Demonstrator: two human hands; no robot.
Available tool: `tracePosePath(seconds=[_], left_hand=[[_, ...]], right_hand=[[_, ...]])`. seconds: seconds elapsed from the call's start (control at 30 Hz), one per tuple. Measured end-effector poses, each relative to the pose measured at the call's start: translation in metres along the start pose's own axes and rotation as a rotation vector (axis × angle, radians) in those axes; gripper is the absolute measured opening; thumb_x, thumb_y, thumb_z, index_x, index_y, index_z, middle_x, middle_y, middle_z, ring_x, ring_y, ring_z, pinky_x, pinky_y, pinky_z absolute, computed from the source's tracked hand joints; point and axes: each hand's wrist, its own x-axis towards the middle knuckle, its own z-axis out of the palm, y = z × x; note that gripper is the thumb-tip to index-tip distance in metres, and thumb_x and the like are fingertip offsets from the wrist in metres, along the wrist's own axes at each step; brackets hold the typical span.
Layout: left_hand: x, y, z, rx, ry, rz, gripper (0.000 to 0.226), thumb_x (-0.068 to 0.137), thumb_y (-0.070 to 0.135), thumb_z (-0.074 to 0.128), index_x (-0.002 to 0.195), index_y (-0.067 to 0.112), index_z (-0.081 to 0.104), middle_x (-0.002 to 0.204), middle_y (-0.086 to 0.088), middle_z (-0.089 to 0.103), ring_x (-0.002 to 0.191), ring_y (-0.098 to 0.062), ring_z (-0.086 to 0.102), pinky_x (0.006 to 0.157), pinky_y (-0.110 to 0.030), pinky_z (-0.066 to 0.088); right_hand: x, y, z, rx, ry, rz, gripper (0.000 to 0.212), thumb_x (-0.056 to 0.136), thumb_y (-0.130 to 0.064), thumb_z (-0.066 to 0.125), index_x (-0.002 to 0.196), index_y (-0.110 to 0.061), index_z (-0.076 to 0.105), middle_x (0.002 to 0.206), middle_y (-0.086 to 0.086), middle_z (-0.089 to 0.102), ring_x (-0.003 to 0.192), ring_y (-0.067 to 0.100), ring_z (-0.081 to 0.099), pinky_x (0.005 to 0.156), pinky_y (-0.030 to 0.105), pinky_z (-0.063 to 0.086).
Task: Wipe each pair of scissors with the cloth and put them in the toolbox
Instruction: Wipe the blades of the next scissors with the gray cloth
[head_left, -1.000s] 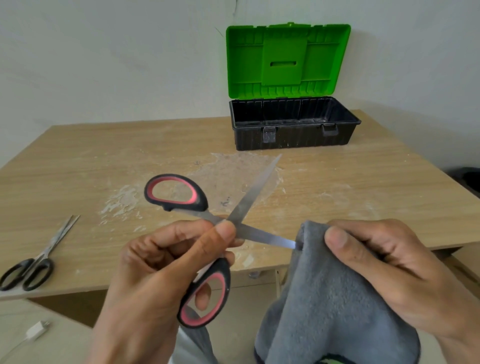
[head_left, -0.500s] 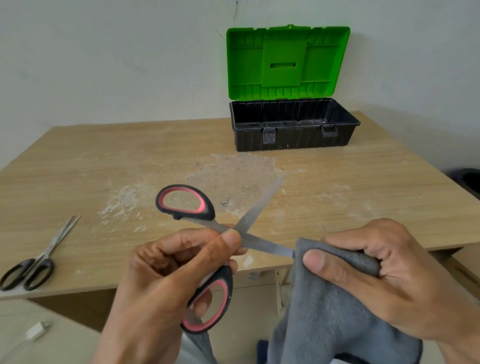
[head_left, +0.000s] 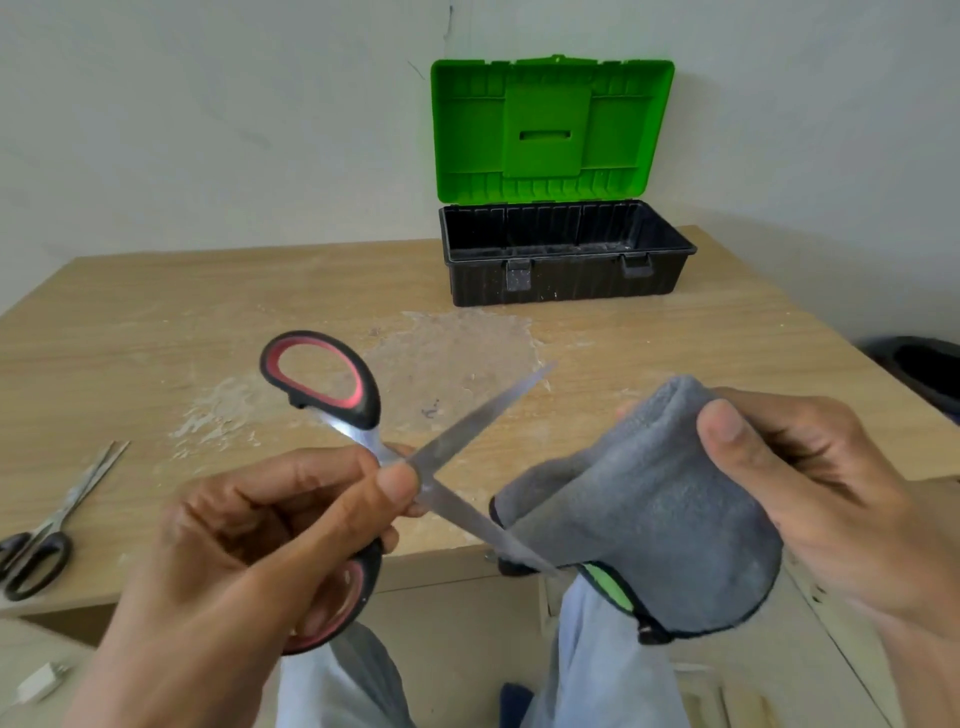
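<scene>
Red scissors (head_left: 452, 441) are pinched by left hand (head_left: 270, 545), cloth (head_left: 649, 504) gripped by right hand (head_left: 831, 493) (black scissors (head_left: 47, 540) wait; toolbox (head_left: 566, 283) seemingly empty).

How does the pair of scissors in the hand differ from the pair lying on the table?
The held scissors have black handles lined with red; the table scissors have plain black handles. The held scissors are spread open in the left hand; the table scissors lie closed, untouched. Both have bare metal blades.
</scene>
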Motion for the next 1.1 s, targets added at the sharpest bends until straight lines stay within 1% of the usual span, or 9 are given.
tracePosePath(seconds=[0.13, 0.23, 0.4, 0.53, 0.73, 0.83, 0.9, 1.0, 1.1], left_hand=[[0.0, 0.009, 0.004, 0.07, -0.082, 0.051, 0.009, 0.052, 0.023, 0.076, 0.052, 0.013, 0.076, 0.043, -0.007, 0.06, 0.027, -0.001, 0.042, 0.037, -0.002, 0.032], [0.001, 0.011, 0.001, 0.104, -0.154, 0.048, 0.002, 0.057, 0.017, 0.078, 0.055, 0.017, 0.078, 0.045, -0.007, 0.062, 0.031, 0.0, 0.044, 0.038, -0.003, 0.034], [0.002, 0.01, -0.001, 0.173, -0.263, 0.087, 0.013, 0.047, 0.017, 0.084, 0.057, 0.024, 0.08, 0.051, -0.006, 0.068, 0.034, 0.003, 0.047, 0.042, -0.004, 0.039], [0.005, 0.005, -0.007, 0.262, -0.402, 0.135, 0.011, 0.062, 0.036, 0.085, 0.071, 0.032, 0.082, 0.068, -0.008, 0.075, 0.043, -0.005, 0.054, 0.044, -0.012, 0.042], [0.009, 0.001, -0.005, 0.302, -0.461, 0.156, 0.02, 0.063, 0.047, 0.079, 0.079, 0.035, 0.082, 0.075, -0.008, 0.076, 0.053, -0.027, 0.065, 0.044, -0.029, 0.051], [0.011, 0.002, -0.001, 0.349, -0.415, 0.179, 0.017, 0.063, 0.051, 0.08, 0.075, 0.038, 0.081, 0.073, 0.0, 0.077, 0.054, -0.009, 0.066, 0.046, -0.022, 0.05], [0.012, 0.005, -0.002, 0.354, -0.348, 0.167, 0.012, 0.065, 0.048, 0.084, 0.072, 0.039, 0.081, 0.067, 0.004, 0.076, 0.054, 0.001, 0.064, 0.047, -0.015, 0.047], [0.011, 0.007, -0.006, 0.424, -0.338, 0.197, 0.016, 0.067, 0.054, 0.08, 0.077, 0.043, 0.08, 0.068, 0.006, 0.076, 0.058, 0.001, 0.065, 0.049, -0.016, 0.047], [0.01, 0.007, -0.002, 0.423, -0.323, 0.179, 0.008, 0.066, 0.041, 0.08, 0.073, 0.038, 0.081, 0.066, 0.006, 0.075, 0.058, 0.0, 0.065, 0.05, -0.016, 0.048]], right_hand=[[0.006, 0.0, -0.007, -0.042, -0.014, 0.043, 0.078, 0.094, -0.072, 0.058, 0.083, 0.004, 0.07, 0.068, 0.035, 0.05, 0.063, 0.054, 0.049, 0.054, 0.052, 0.041], [0.01, -0.006, -0.004, -0.064, -0.059, -0.004, 0.049, 0.097, -0.068, 0.055, 0.103, -0.029, 0.083, 0.081, 0.016, 0.075, 0.077, 0.04, 0.071, 0.067, 0.043, 0.059], [0.013, -0.004, -0.007, -0.05, -0.178, -0.001, 0.042, 0.097, -0.067, 0.056, 0.117, -0.038, 0.08, 0.104, 0.023, 0.078, 0.102, 0.048, 0.073, 0.083, 0.065, 0.058], [0.014, -0.007, -0.006, -0.031, -0.286, 0.029, 0.036, 0.099, -0.055, 0.055, 0.12, -0.036, 0.079, 0.121, -0.01, 0.079, 0.119, 0.014, 0.073, 0.097, 0.027, 0.059], [0.019, -0.016, 0.0, -0.096, -0.442, 0.11, 0.033, 0.102, -0.045, 0.056, 0.12, -0.031, 0.08, 0.121, -0.013, 0.079, 0.118, 0.012, 0.073, 0.099, 0.035, 0.058], [0.023, -0.021, 0.004, -0.162, -0.473, 0.13, 0.032, 0.1, -0.036, 0.058, 0.124, -0.029, 0.078, 0.12, -0.021, 0.077, 0.117, 0.001, 0.071, 0.098, 0.022, 0.056], [0.023, -0.023, 0.005, -0.197, -0.478, 0.128, 0.032, 0.1, -0.039, 0.058, 0.122, -0.032, 0.079, 0.117, -0.022, 0.078, 0.115, 0.001, 0.072, 0.098, 0.027, 0.056], [0.023, -0.025, 0.003, -0.19, -0.48, 0.124, 0.033, 0.099, -0.041, 0.057, 0.12, -0.032, 0.08, 0.116, -0.021, 0.079, 0.114, 0.002, 0.073, 0.099, 0.025, 0.054], [0.023, -0.027, 0.007, -0.199, -0.481, 0.136, 0.032, 0.099, -0.039, 0.056, 0.119, -0.032, 0.08, 0.118, -0.024, 0.077, 0.117, -0.003, 0.07, 0.102, 0.019, 0.051]])
